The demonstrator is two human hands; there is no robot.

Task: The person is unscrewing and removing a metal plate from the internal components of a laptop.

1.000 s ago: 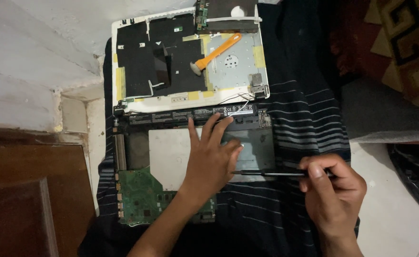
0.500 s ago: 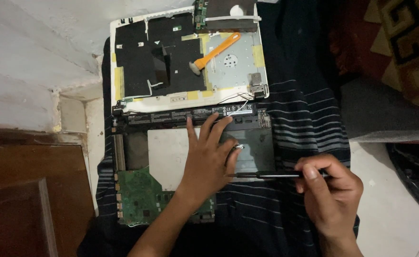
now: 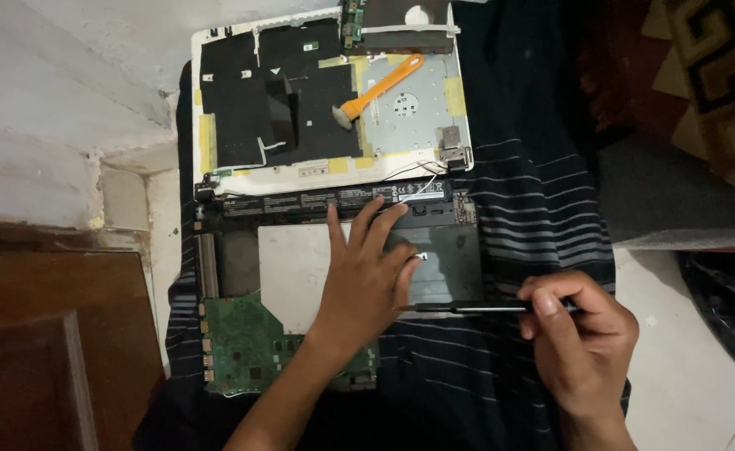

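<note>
Pressing the laptop base (image 3: 242, 259), left hand (image 3: 367, 280); right hand (image 3: 584, 342) grips screwdriver (image 3: 467, 307).

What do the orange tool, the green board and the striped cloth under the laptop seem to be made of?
Orange tool: probably plastic, with an even matte colour and a flat tip. Green board: likely a fibreglass circuit board, lacquered green with small soldered parts. Striped cloth: woven or knitted fabric, dark with thin pale stripes, soft folds.
</note>
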